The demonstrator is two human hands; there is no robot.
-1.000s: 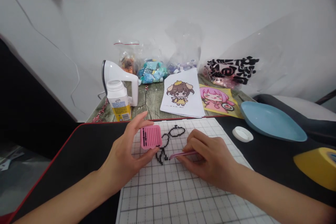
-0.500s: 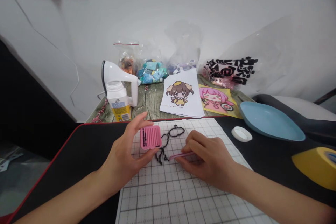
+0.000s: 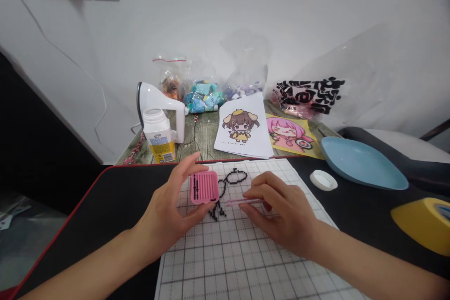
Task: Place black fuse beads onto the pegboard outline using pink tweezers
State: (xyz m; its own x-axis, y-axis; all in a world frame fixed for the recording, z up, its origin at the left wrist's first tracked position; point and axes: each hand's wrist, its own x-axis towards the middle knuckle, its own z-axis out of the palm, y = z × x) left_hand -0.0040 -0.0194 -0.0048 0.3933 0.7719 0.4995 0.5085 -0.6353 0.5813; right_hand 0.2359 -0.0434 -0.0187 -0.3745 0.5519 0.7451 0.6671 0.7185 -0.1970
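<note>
Between its thumb and fingers, my left hand (image 3: 170, 201) holds a small pink ridged tray (image 3: 206, 186) above the board. Black beads lie in the tray's left grooves and at its lower right corner. My right hand (image 3: 281, 208) pinches pink tweezers (image 3: 246, 201), their tips just right of the tray. Under both hands is a white gridded board (image 3: 225, 258). Black beads form an outline (image 3: 236, 177) on it, with a loop at the top and short branches lower down, partly hidden by the tray.
Behind the board stand a white bottle (image 3: 158, 136), a white handled appliance (image 3: 180, 124), a printed character sheet (image 3: 225, 143) and a yellow picture (image 3: 314, 145). To the right are a white cap (image 3: 323, 180), a blue tray (image 3: 365, 164) and a yellow tape roll (image 3: 418, 225).
My left hand has shifted the pink tray slightly right and down. The tweezers in my right hand have lifted off the lower beads and lie flatter.
</note>
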